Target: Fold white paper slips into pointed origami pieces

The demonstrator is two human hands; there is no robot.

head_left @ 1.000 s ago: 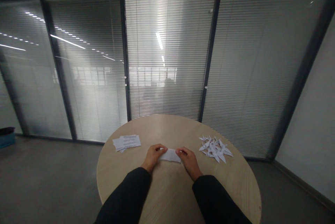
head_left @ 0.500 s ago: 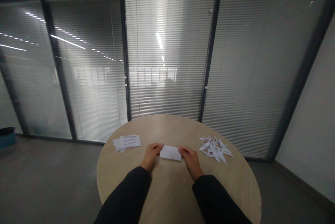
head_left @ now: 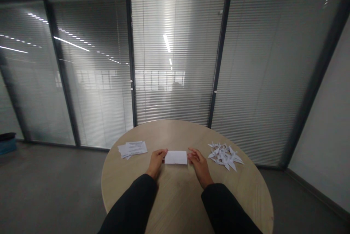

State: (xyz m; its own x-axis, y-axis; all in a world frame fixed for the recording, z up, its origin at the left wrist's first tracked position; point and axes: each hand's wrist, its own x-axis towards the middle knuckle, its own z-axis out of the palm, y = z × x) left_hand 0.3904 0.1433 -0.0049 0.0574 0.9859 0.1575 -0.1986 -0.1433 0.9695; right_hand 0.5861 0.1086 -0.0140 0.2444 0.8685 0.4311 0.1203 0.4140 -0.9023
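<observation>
A small white sheet of paper, oblong and nearly flat, is in front of me over the middle of the round table. My left hand pinches its left edge between thumb and fingers. At the right edge, my right hand has its fingers parted and slightly curled, close beside the paper; a thin gap seems to lie between them. Right of that hand lies a heap of folded white paper shapes with pointed ends.
Several loose white sheets, some with printed lines, lie at the table's left. The round wooden table stands before a glass partition with blinds. A blue container is on the floor at far left.
My right hand has let go of the paper's right edge and its fingers have opened. The paper has shifted slightly left and now looks flatter, its middle crease less visible.
</observation>
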